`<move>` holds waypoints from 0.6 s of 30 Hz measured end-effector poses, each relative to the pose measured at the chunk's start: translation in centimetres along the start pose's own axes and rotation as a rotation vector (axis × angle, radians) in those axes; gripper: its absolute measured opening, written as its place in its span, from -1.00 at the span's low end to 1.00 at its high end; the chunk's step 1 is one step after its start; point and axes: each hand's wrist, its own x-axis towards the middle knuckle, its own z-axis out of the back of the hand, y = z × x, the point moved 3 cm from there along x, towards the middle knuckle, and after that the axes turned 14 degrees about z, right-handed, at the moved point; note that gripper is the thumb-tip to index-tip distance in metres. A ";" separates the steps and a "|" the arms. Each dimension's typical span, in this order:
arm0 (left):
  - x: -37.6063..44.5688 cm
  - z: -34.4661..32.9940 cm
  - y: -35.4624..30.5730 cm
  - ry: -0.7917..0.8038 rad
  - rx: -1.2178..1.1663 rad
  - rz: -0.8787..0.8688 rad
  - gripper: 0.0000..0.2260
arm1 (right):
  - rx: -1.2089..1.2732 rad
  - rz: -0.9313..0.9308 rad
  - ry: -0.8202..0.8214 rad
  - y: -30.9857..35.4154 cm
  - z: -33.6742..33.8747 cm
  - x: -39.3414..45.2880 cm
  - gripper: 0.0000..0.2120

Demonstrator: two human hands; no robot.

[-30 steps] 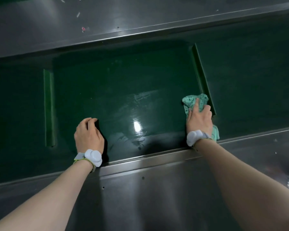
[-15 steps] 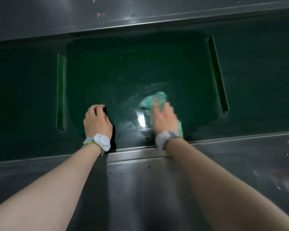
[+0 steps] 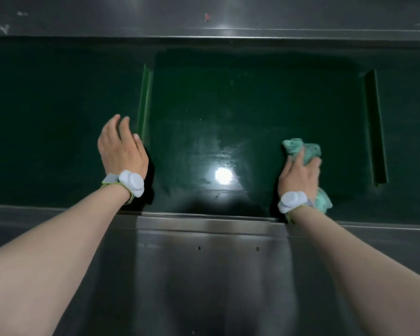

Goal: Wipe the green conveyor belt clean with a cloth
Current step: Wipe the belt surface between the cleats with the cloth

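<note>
The right hand (image 3: 298, 178) grips the crumpled teal cloth (image 3: 301, 151) against the glossy green conveyor belt (image 3: 240, 112), whose unwiped span lies leftward toward the flat, empty left hand (image 3: 121, 146).

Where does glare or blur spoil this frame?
Head view: a bright lamp reflection sits on the green belt between the hands; left hand fingertips are slightly motion-blurred; the belt's far corners fall dark; wide-angle bends the steel edges.
</note>
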 end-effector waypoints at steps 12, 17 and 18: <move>4.9 -2.6 4.6 0.315 -0.241 0.275 -0.66 | -0.009 0.746 0.397 28.1 -13.0 -10.4 -0.42; 5.5 -3.3 4.7 0.379 -0.263 0.266 -0.68 | 0.008 0.748 0.394 28.5 -10.6 -9.6 -0.39; 5.6 -3.3 4.9 0.391 -0.251 0.255 -0.68 | -0.019 0.797 0.391 27.4 -10.1 -8.6 -0.40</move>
